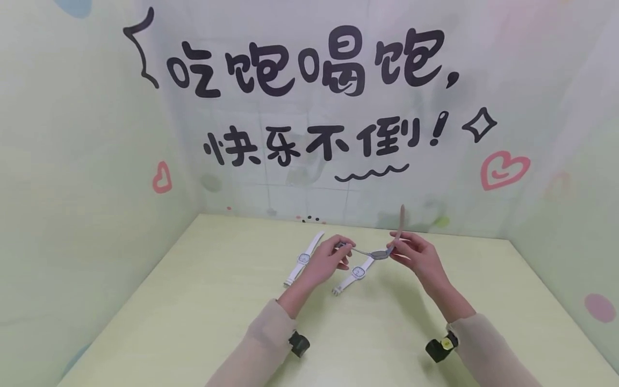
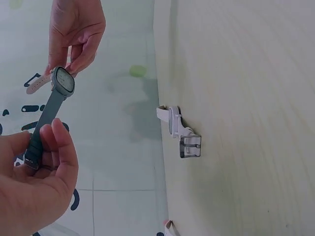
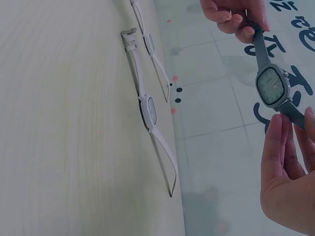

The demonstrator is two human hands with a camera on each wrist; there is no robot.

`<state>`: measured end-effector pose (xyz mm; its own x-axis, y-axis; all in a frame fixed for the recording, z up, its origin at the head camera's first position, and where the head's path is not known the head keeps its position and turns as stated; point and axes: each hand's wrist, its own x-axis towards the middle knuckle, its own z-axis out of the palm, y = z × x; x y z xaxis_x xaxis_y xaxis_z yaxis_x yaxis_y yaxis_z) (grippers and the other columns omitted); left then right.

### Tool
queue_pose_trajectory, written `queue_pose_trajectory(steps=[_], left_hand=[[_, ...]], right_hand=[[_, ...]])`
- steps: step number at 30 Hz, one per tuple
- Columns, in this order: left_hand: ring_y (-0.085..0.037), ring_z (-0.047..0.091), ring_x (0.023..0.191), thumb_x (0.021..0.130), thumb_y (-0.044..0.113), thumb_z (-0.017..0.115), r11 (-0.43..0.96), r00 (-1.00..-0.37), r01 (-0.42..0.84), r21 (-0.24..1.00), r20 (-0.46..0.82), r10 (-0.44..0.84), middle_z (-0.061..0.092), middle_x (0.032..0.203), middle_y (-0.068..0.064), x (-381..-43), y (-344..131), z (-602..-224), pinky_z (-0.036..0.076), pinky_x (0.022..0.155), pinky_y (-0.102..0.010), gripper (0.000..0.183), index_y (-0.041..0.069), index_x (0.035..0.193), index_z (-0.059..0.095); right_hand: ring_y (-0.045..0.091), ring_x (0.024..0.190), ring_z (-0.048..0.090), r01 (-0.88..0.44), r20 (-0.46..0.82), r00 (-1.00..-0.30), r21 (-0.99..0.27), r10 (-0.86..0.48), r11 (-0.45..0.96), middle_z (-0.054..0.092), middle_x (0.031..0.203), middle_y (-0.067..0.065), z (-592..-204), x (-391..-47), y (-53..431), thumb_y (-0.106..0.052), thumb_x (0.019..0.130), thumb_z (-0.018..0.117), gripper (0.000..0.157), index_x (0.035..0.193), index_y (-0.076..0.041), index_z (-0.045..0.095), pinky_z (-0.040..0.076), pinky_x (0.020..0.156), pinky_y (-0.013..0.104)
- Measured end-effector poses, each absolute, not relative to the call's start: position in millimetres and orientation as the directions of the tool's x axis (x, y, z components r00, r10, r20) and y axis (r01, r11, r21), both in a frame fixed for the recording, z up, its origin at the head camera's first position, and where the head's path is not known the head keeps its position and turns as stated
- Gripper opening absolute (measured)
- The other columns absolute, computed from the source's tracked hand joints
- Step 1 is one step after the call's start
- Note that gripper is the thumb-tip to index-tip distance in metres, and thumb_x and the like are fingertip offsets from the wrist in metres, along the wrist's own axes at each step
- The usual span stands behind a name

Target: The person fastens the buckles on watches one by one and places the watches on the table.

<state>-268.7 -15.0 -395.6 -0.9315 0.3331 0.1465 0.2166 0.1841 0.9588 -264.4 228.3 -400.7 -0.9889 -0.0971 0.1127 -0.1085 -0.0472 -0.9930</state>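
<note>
A wristwatch point(image 1: 379, 255) with a grey-green strap is held up off the table between both hands. My left hand point(image 1: 329, 261) pinches the buckle end of its strap. The right hand point(image 1: 419, 259) grips the other strap half close to the case, and that strap's free end rises above the fingers, its inner side pinkish. In the right wrist view the watch's square-rounded dial point(image 3: 272, 87) faces the camera. Below the raised watch lies a white wristwatch point(image 1: 359, 272), its upper strap partly hidden. A second white wristwatch point(image 1: 303, 259) lies left of it, beside my left hand.
The pale yellow table point(image 1: 193, 333) meets a light wall sheet point(image 1: 309, 199) with black lettering at the back. Similar sheets stand along the left and right sides. Each sleeve has a black device at the cuff, such as the right-hand one point(image 1: 439, 348).
</note>
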Motion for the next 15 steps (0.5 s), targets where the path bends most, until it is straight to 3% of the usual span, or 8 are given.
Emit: queue_pose_trajectory(steps=[9,15], left_hand=[[-0.016,0.064,0.08,0.103,0.011,0.052,0.137,-0.944,0.198,0.971,0.151,0.294,0.068,0.108,-0.024,-272.1,-14.1,-394.4,0.061,0.077,-0.028,0.025,-0.001,0.124,0.056],[-0.009,0.063,0.079,0.1,0.012,0.057,0.137,-0.946,0.197,0.971,0.152,0.285,0.071,0.111,-0.023,-275.3,-13.4,-397.0,0.061,0.079,-0.029,0.023,-0.001,0.119,0.057]], right_hand=[[0.005,0.092,0.071,-0.102,0.107,-0.99,-0.993,-0.091,-0.052,0.073,0.093,-0.01,-399.2,-263.9,229.4,-0.025,0.1,0.061,0.018,0.115,-0.016,0.066,0.058,0.087,0.022],[0.005,0.095,0.071,-0.108,0.114,-0.99,-0.991,-0.085,-0.081,0.074,0.097,-0.009,-400.6,-263.4,232.4,-0.025,0.1,0.061,0.018,0.114,-0.015,0.065,0.058,0.088,0.022]])
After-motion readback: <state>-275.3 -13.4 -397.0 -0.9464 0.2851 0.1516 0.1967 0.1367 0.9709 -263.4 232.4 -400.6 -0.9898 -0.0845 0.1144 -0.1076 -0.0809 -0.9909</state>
